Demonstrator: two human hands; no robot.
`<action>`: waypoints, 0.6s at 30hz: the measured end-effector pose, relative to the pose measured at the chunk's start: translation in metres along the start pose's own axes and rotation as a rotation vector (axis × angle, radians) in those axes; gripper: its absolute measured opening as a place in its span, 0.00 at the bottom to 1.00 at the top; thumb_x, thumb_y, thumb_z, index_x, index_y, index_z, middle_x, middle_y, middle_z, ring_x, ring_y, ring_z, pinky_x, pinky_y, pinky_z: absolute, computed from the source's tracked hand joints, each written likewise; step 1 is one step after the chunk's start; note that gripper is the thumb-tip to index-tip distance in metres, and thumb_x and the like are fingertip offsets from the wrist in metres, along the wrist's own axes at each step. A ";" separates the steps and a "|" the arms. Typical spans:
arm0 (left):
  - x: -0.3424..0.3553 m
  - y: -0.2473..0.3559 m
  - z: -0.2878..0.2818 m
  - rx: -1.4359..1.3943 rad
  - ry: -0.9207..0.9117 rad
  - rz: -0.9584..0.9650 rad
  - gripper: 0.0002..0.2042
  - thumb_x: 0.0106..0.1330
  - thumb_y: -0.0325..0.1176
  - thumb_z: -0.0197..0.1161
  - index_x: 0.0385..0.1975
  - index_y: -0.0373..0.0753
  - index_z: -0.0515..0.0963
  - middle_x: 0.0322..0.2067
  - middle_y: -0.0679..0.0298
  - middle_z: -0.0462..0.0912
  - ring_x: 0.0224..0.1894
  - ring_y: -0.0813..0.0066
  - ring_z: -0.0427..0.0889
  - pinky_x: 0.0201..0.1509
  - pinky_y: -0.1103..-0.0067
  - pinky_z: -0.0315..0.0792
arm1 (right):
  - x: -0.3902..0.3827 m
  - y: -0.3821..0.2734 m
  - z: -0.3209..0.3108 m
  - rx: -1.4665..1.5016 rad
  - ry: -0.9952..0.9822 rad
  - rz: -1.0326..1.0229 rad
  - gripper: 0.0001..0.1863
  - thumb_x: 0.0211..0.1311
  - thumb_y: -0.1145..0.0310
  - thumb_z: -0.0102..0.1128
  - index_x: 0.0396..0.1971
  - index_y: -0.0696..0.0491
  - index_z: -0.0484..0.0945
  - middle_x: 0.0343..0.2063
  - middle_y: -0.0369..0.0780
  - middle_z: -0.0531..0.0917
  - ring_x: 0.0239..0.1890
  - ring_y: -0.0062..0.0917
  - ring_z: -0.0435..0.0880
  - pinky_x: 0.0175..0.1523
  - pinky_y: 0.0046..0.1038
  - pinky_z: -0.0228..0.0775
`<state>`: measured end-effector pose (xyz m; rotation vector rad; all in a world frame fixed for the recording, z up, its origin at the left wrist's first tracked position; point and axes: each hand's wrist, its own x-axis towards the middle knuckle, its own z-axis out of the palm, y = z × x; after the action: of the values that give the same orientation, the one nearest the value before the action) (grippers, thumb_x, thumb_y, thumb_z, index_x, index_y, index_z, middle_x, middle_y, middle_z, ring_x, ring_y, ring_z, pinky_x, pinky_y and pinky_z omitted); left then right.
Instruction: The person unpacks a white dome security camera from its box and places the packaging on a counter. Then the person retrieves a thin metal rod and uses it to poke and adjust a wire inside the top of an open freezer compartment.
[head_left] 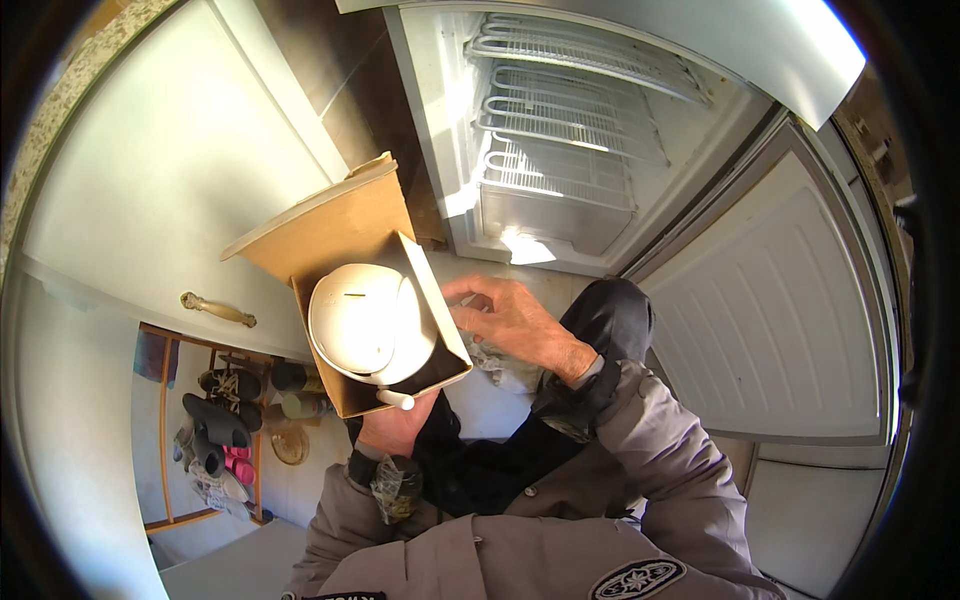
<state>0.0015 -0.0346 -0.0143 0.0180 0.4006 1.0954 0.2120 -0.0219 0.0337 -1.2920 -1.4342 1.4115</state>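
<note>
My left hand (392, 428) holds an open brown cardboard box (340, 235) from below, near my chest. Inside the box lies a round white device (365, 322) with a short white stub at its lower edge. My right hand (515, 320) rests against the box's right flap, fingers curled on its edge. Under that hand a crumpled bit of clear wrapping (500, 362) shows.
An open freezer compartment (560, 150) with white wire shelves stands ahead, its door (780, 320) swung to the right. A white cabinet with a brass handle (218, 309) is on the left. Below it a wooden rack holds several shoes (220, 415).
</note>
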 end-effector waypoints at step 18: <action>0.011 0.010 -0.003 0.079 -0.297 -0.071 0.39 0.71 0.61 0.54 0.76 0.43 0.57 0.73 0.47 0.61 0.67 0.49 0.72 0.65 0.51 0.70 | -0.014 0.013 -0.033 0.671 0.326 -0.167 0.10 0.73 0.71 0.60 0.50 0.56 0.78 0.37 0.37 0.84 0.33 0.18 0.82 0.37 0.24 0.76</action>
<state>-0.0033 -0.0211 -0.0184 0.2322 0.1752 0.9887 0.2496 -0.0290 0.0270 -0.8868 -0.7320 1.3293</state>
